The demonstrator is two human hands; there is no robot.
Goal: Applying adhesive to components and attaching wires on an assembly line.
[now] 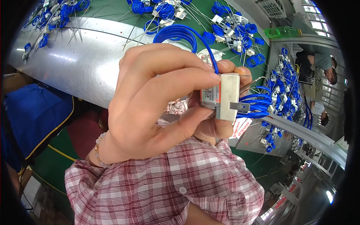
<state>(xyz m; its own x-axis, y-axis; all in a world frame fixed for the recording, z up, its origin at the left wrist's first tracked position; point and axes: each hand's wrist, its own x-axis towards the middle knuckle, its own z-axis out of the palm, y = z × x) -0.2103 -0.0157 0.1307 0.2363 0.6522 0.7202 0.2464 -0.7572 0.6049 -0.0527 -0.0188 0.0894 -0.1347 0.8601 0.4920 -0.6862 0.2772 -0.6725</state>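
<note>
Close before me is a small cream-and-grey thermostat (228, 95) with an orange-and-white label and a flat metal tab on its face. My left hand (146, 101), wearing a beaded bracelet, pinches it from the left between thumb and fingers. Mostly hidden behind it, my right hand (222, 129) shows a few fingertips closed round the far side of the thermostat. One blue coil (176, 33) arches up above my left hand, joined by a blue line running down to the thermostat. Another bundle of blue loops (257, 103) sticks out to the right beside thin metal rods.
Piles of similar thermostats with blue coils (236, 32) lie on the green tabletop (108, 11), which has a metal front edge (63, 48). More fill the right side (285, 86). A green bottle (283, 32) lies far right. Other people sit beyond; blue cloth (37, 116) hangs left.
</note>
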